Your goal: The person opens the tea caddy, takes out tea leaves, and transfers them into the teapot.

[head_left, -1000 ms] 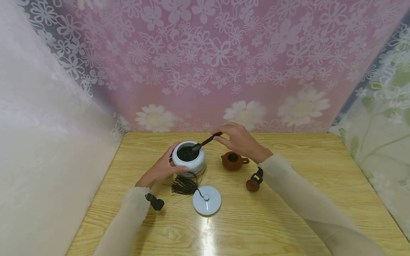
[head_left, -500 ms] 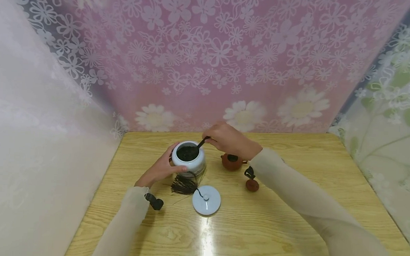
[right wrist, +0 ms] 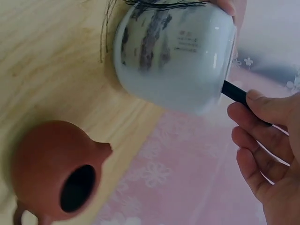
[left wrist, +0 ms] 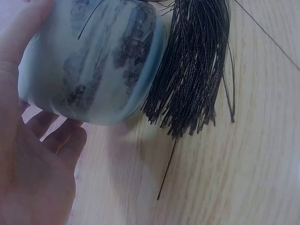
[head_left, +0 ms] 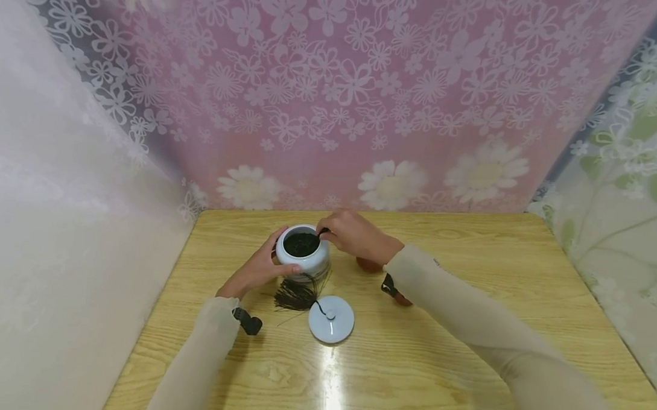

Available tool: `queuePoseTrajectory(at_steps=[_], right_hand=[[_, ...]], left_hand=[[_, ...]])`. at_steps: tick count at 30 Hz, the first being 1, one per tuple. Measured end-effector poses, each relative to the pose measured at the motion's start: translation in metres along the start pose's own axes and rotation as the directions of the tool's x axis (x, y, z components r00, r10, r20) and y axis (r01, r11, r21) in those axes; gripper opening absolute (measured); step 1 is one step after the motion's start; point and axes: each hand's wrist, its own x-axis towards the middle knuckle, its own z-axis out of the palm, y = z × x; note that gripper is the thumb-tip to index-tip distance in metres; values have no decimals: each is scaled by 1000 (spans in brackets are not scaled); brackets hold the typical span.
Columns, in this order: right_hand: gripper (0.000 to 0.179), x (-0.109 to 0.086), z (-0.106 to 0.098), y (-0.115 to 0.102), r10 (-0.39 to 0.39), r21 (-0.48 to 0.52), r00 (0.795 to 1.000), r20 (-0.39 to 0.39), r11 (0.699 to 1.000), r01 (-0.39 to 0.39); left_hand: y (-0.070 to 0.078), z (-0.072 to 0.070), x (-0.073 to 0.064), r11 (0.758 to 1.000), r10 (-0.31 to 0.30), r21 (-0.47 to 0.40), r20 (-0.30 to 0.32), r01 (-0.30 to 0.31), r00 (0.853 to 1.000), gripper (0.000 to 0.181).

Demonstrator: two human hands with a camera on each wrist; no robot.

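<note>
A white ceramic jar [head_left: 316, 267] with a painted grey landscape holds dark loose leaves [head_left: 301, 245]. My left hand [head_left: 258, 270] grips its side, thumb at the front and fingers wrapped round the far side. At the jar's right rim, my right hand [head_left: 354, 235] pinches the black handle of a scoop [right wrist: 233, 92] between thumb and forefinger. The scoop's head is inside the jar, hidden in the right wrist view by the jar wall. Under my right forearm stands a brown clay teapot [right wrist: 47, 164] without its lid, largely covered in the head view.
In front of the jar lie a black tassel [head_left: 294, 295] and the round white jar lid [head_left: 331, 329], joined by a cord. A small brown lid [head_left: 403, 300] sits partly under my right wrist. A flowered cloth [head_left: 332, 108] hangs behind the wooden table [head_left: 279, 378].
My right hand has moved left and down to the jar's rim, taking the scoop deeper into the jar. The right forearm now covers more of the teapot. My left hand stays put.
</note>
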Motion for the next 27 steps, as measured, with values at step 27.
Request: queuePoseTrajectory(at_steps=[27], right_hand=[[19, -21, 34, 18, 382, 431, 916, -120, 852, -298]], left_hand=[[-3, 0, 1, 999, 12, -35, 2, -12, 1000, 113]])
